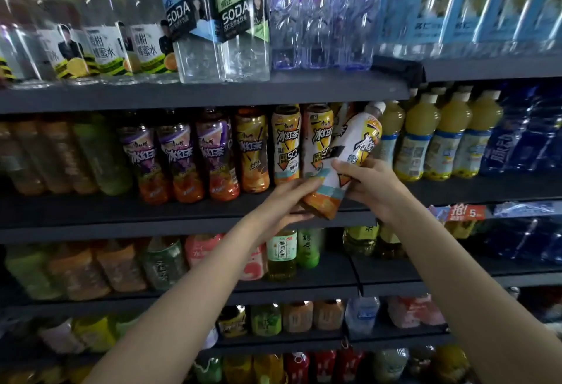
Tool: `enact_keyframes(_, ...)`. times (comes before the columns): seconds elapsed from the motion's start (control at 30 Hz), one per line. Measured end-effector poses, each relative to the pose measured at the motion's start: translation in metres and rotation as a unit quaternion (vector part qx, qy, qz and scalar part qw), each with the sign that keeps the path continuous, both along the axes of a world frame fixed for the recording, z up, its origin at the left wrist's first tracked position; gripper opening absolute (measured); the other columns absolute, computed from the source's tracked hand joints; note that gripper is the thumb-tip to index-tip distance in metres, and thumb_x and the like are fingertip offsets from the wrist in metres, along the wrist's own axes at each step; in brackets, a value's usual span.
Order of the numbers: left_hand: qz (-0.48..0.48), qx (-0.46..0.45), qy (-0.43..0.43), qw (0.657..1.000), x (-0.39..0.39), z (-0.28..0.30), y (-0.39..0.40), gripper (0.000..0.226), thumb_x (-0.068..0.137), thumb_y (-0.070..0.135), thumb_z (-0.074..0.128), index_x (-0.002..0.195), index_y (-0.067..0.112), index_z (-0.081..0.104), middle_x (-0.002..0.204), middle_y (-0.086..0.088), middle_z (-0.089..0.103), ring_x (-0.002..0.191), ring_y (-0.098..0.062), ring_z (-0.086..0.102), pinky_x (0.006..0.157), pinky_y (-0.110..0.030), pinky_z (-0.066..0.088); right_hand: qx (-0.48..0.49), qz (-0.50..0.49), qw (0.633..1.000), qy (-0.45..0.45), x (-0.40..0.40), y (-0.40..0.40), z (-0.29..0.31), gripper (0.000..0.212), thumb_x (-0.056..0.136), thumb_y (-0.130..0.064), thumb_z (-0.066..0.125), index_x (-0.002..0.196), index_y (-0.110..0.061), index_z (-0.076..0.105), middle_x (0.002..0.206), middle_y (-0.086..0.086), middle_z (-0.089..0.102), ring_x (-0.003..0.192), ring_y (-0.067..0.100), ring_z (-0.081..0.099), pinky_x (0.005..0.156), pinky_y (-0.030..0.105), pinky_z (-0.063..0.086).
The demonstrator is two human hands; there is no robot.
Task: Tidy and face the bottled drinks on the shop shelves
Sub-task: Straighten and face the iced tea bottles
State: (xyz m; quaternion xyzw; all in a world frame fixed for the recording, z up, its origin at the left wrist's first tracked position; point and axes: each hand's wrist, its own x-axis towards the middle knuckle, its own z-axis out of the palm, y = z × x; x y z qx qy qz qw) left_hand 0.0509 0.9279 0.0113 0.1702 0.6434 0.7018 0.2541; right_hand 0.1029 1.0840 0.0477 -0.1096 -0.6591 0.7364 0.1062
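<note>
A white and yellow iced-tea bottle with a white cap leans to the right in front of the second shelf, its base off the shelf edge. My right hand grips its lower body from the right. My left hand holds its orange base from the left and below. Just behind it stand two upright bottles of the same tea, and left of those an orange-labelled tea bottle and three purple-labelled ones.
Clear soda water bottles and other water bottles fill the top shelf. Yellow juice bottles and blue packs stand to the right of the held bottle. Green tea bottles and other drinks line the lower shelves.
</note>
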Motion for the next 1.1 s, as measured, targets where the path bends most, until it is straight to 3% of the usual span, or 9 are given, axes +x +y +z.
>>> enact_keyframes(0.13, -0.034, 0.046, -0.029, 0.998, 0.012, 0.008, -0.021, 0.039, 0.083, 0.029, 0.062, 0.12, 0.017, 0.053, 0.111, -0.008, 0.065, 0.102, -0.022, 0.064, 0.088, -0.037, 0.054, -0.01, 0.018, 0.999, 0.025, -0.001, -0.018, 0.009, 0.039, 0.083, -0.015, 0.071, 0.116, 0.0, 0.057, 0.108, 0.014, 0.069, 0.097, 0.026, 0.068, 0.078, 0.034, 0.059)
enact_keyframes(0.23, 0.092, -0.068, 0.141, 0.983, 0.013, 0.012, -0.027, 0.036, 0.079, 0.03, 0.073, 0.108, 0.026, 0.051, 0.111, -0.002, 0.061, 0.096, -0.014, 0.061, 0.085, -0.033, 0.054, 0.008, -0.025, 1.0, 0.018, -0.008, -0.025, 0.012, 0.032, 0.086, -0.018, 0.069, 0.11, 0.002, 0.059, 0.107, 0.016, 0.068, 0.094, 0.027, 0.068, 0.062, 0.025, 0.058)
enact_keyframes(0.37, 0.196, -0.195, 0.403, 0.872, 0.01, 0.016, -0.046, 0.069, 0.065, 0.032, 0.083, 0.124, 0.019, 0.049, 0.111, 0.007, 0.051, 0.099, -0.008, 0.05, 0.08, -0.017, 0.039, -0.073, -0.002, 0.997, -0.002, -0.015, -0.037, 0.009, 0.032, 0.086, -0.025, 0.068, 0.11, -0.007, 0.057, 0.107, 0.012, 0.066, 0.096, 0.025, 0.066, 0.069, 0.034, 0.057)
enact_keyframes(0.5, 0.21, -0.239, 0.518, 0.794, 0.007, 0.024, -0.061, 0.075, 0.06, 0.03, 0.085, 0.125, 0.016, 0.05, 0.116, -0.001, 0.051, 0.106, -0.018, 0.05, 0.091, -0.031, 0.041, -0.206, 0.042, 0.977, -0.016, -0.019, -0.049, 0.01, 0.023, 0.085, -0.026, 0.068, 0.096, -0.009, 0.056, 0.093, 0.013, 0.066, 0.087, 0.026, 0.064, 0.083, 0.044, 0.053)
enact_keyframes(0.6, 0.194, -0.203, 0.402, 0.871, 0.006, 0.026, -0.068, 0.074, 0.069, 0.03, 0.081, 0.131, 0.018, 0.043, 0.123, 0.001, 0.049, 0.109, -0.012, 0.049, 0.089, -0.024, 0.041, -0.249, 0.043, 0.968, -0.012, -0.02, -0.052, 0.007, 0.024, 0.085, -0.022, 0.069, 0.095, -0.006, 0.054, 0.094, 0.017, 0.064, 0.088, 0.029, 0.064, 0.085, 0.047, 0.052)
enact_keyframes(0.7, 0.129, -0.052, 0.094, 0.986, 0.01, 0.033, -0.071, 0.054, 0.082, 0.038, 0.065, 0.127, 0.014, 0.047, 0.121, -0.004, 0.059, 0.102, -0.013, 0.059, 0.081, -0.024, 0.052, -0.252, 0.043, 0.967, -0.002, -0.022, -0.049, 0.006, 0.026, 0.084, -0.022, 0.069, 0.098, -0.005, 0.054, 0.098, 0.017, 0.064, 0.091, 0.03, 0.064, 0.085, 0.046, 0.053)
enact_keyframes(0.77, 0.096, 0.025, -0.026, 0.995, 0.008, 0.032, -0.073, 0.04, 0.085, 0.037, 0.059, 0.115, 0.01, 0.056, 0.105, -0.01, 0.067, 0.095, -0.018, 0.064, 0.08, -0.027, 0.056, -0.259, 0.049, 0.965, 0.004, -0.023, -0.045, 0.007, 0.027, 0.085, -0.021, 0.068, 0.101, -0.004, 0.054, 0.1, 0.018, 0.065, 0.093, 0.03, 0.065, 0.085, 0.045, 0.053)
enact_keyframes(0.97, 0.098, 0.011, 0.014, 0.995, 0.008, 0.027, -0.063, 0.029, 0.086, 0.031, 0.062, 0.107, 0.012, 0.056, 0.109, -0.009, 0.066, 0.096, -0.017, 0.066, 0.079, -0.025, 0.056, -0.292, 0.044, 0.955, -0.015, -0.021, -0.038, -0.002, 0.044, 0.086, -0.023, 0.066, 0.12, -0.001, 0.048, 0.099, 0.019, 0.064, 0.091, 0.03, 0.063, 0.076, 0.041, 0.053)
enact_keyframes(1.1, 0.145, -0.12, 0.167, 0.968, 0.009, 0.024, -0.062, 0.057, 0.069, 0.041, 0.077, 0.113, 0.018, 0.051, 0.119, -0.002, 0.058, 0.105, -0.014, 0.058, 0.09, -0.028, 0.048, -0.288, 0.016, 0.957, -0.035, -0.021, -0.035, -0.004, 0.053, 0.088, -0.025, 0.065, 0.13, 0.001, 0.045, 0.101, 0.021, 0.061, 0.09, 0.032, 0.062, 0.071, 0.04, 0.053)
